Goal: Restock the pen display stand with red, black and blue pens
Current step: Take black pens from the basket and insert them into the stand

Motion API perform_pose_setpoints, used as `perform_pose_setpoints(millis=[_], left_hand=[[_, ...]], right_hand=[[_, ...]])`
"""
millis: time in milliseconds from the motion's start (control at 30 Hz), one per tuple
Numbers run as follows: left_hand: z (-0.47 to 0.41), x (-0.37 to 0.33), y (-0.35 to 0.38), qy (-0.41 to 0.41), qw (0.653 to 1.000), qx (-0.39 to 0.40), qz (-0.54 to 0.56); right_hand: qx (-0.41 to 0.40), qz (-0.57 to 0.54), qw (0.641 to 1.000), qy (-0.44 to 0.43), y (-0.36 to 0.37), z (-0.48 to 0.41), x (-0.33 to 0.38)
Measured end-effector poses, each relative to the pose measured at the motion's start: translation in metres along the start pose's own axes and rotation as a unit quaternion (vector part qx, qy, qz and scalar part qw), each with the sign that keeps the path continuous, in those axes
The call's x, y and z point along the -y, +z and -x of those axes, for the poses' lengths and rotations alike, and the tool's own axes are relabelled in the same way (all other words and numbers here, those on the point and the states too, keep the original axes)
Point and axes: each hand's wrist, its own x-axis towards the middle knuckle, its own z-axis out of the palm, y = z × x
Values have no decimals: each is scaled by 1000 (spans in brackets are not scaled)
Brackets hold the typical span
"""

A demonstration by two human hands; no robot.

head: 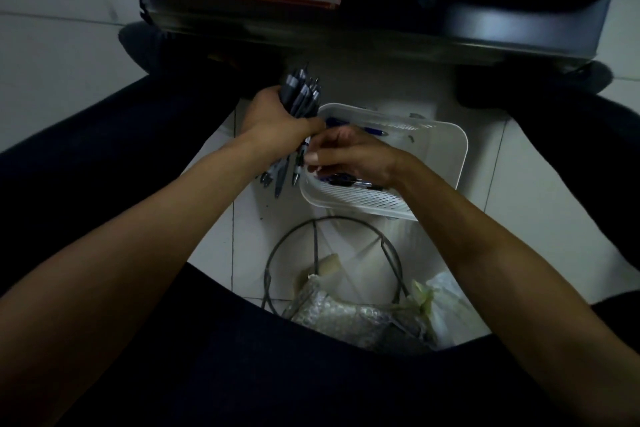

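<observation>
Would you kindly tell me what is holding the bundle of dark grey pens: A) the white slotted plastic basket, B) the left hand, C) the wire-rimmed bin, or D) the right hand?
B: the left hand grips the bundle of dark grey pens, beside the white slotted plastic basket.

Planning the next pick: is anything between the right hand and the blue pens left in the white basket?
Nothing visible does. The right hand is above the basket's near left corner, with blue pens lying loose just beneath it. The left hand holds the pen bundle beside the basket's left rim.
</observation>
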Motion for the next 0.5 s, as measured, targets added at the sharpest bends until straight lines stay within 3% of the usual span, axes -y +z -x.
perform_pose_setpoints(millis=[100, 267, 500], left_hand=[[1, -6, -3, 24, 999, -12, -24], [7, -14, -5, 53, 998, -19, -38], [24, -39, -8, 100, 994, -34, -12]], right_hand=[[-32, 86, 996, 1, -4, 4, 8], [-171, 129, 976, -21, -9, 11, 19], [-238, 244, 939, -51, -8, 35, 43]])
